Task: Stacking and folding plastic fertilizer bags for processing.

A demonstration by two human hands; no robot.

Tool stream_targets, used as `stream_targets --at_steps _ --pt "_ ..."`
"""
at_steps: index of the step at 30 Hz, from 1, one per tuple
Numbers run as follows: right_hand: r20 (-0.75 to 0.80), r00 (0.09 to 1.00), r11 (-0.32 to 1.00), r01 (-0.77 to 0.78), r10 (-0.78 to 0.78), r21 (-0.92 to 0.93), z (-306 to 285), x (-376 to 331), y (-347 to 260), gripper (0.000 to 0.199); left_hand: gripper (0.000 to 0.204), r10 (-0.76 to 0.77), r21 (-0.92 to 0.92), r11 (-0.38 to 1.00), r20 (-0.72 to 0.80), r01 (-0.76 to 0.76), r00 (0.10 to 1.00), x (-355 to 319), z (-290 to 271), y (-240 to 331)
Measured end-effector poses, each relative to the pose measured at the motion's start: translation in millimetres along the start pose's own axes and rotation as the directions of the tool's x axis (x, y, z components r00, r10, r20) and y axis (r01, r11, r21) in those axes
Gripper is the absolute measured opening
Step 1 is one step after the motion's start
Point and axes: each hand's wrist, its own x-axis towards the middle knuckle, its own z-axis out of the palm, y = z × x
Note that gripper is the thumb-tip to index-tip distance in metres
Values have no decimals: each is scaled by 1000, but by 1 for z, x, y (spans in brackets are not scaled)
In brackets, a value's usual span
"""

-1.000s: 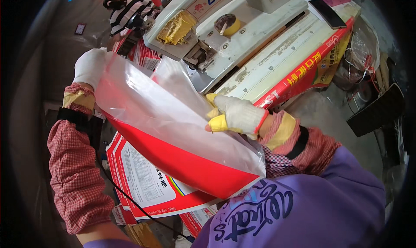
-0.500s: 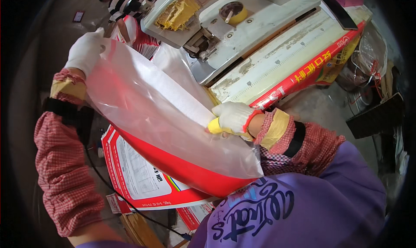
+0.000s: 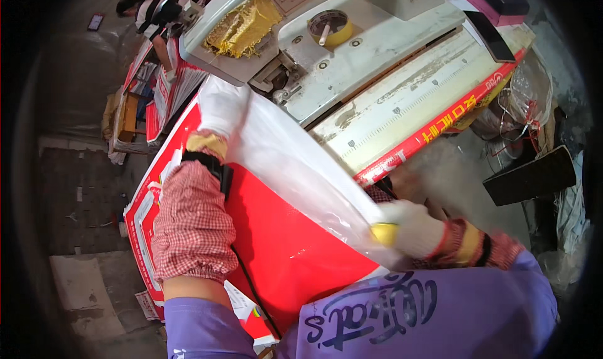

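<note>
A large red and white woven bag with a translucent plastic liner stretches along the near side of a sewing machine. My left hand, in a white glove and blurred, is closed on the bag's far left end, close beside the machine's needle area. At the right end of the mouth, my right hand, in a white glove with yellow fingertips, pinches the edge. The mouth runs nearly straight between both hands. My left forearm covers part of the bag.
Printed bags are stacked beyond my left hand, near another person. On the machine lie a tape roll and a yellow cloth pad. A phone rests at the table's right end. A dark board stands right.
My left hand has swung right and down toward the machine, and my right hand has moved right and down. The wide-open bag mouth has been drawn nearly flat and straight.
</note>
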Motion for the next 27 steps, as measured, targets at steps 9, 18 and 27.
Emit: stream_targets --at_steps 9,18,27 --pt "-205 810 588 -200 549 783 6 -15 -17 25 18 -111 -589 789 -417 -175 902 -1 19 -2" --pt "-286 924 737 -375 252 -562 -4 -17 -26 28 22 19 -525 811 462 256 886 -11 -29 -7" --pt "-226 969 652 -234 97 -722 15 60 -33 23 22 -84 -478 860 215 180 973 25 48 -40"
